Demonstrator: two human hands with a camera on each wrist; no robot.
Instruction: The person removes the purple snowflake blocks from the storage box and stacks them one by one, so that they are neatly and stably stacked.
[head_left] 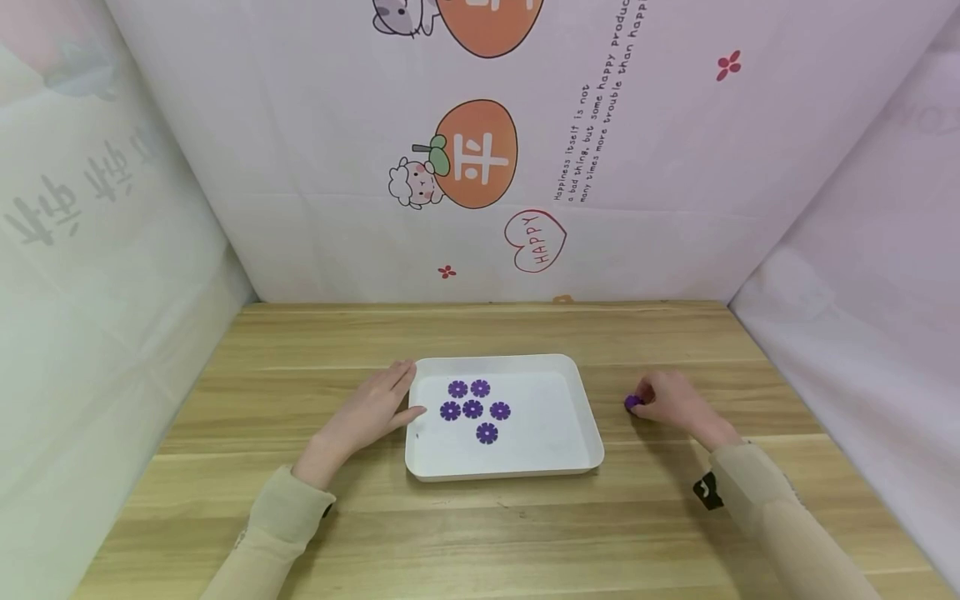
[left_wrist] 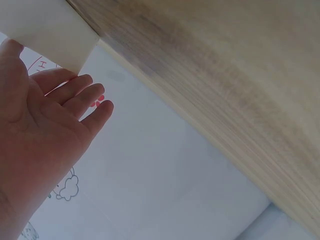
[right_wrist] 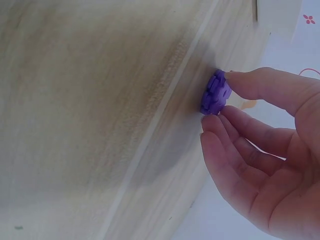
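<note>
At the left side of a shallow white tray (head_left: 510,477), my left hand (head_left: 375,408) touches the rim with its fingers nearly straight and the thumb over the edge. The left wrist view shows that hand (left_wrist: 50,105) palm side, fingertips against the tray wall (left_wrist: 47,32). Several flat purple notched discs (head_left: 472,409) lie in the left half of the tray. To the right of the tray, my right hand (head_left: 671,402) pinches purple notched discs (right_wrist: 216,93), seemingly a small stack, between thumb and fingers at the tabletop. Their exact number cannot be told.
The wooden table (head_left: 510,533) runs back to a white printed sheet (head_left: 337,150). Similar white sheets hang at the left (head_left: 90,275) and right (head_left: 862,275). A black patch (head_left: 707,492) shows beside the right cuff.
</note>
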